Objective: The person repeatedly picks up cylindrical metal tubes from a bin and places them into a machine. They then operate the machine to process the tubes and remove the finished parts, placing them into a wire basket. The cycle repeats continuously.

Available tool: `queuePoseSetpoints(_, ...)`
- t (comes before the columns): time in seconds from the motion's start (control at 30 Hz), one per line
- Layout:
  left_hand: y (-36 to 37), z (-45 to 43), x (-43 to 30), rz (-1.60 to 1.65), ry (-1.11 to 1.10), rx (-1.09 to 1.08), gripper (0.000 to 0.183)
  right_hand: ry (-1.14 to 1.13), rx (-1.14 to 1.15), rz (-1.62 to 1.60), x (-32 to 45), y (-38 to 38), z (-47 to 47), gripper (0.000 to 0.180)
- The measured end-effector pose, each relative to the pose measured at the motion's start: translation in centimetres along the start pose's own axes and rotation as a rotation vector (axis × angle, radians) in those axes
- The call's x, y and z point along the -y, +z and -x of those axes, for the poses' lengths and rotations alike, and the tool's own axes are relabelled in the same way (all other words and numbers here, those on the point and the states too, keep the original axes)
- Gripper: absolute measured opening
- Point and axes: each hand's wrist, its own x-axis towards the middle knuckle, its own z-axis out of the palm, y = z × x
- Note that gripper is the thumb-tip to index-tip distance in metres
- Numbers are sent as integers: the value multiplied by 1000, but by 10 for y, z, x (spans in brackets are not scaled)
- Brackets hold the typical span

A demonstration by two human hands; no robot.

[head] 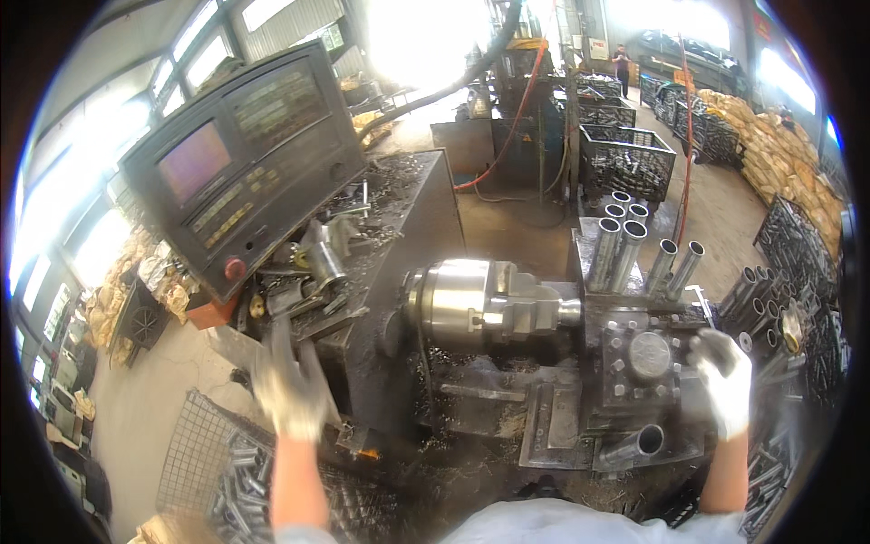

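My left hand [289, 387], in a pale work glove and blurred by motion, is raised left of the lathe below the control panel [248, 170]; no held thing shows in it. On the right my gloved right hand [722, 381] hovers beside the square tool post [649, 360], its fingers curled; whether it holds anything cannot be told. Between the hands a shiny lathe chuck [457, 299] has a short metal piece [569, 311] in its jaws. One steel tube [632, 445] lies at the near side of the tool post. A caliper [700, 302] lies behind my right hand.
Several steel tubes [629, 248] stand behind the tool post, more [758, 306] at the right. Metal parts and chips cover the headstock [408, 197]. A wire basket [197, 449] of tubes is at lower left. Mesh crates [629, 163] stand beyond; a person [621, 68] stands far back.
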Motion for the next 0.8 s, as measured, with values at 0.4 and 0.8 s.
queuePoseSetpoints(0.4, -6, -11, -59, 311, 76, -92, 33, 155, -23, 118, -42, -51, 129, 42)
queuePoseSetpoints(0.8, -146, 433, -179, 426, -839, 1377, 41, 57, 576, 370, -131, 26, 97, 81)
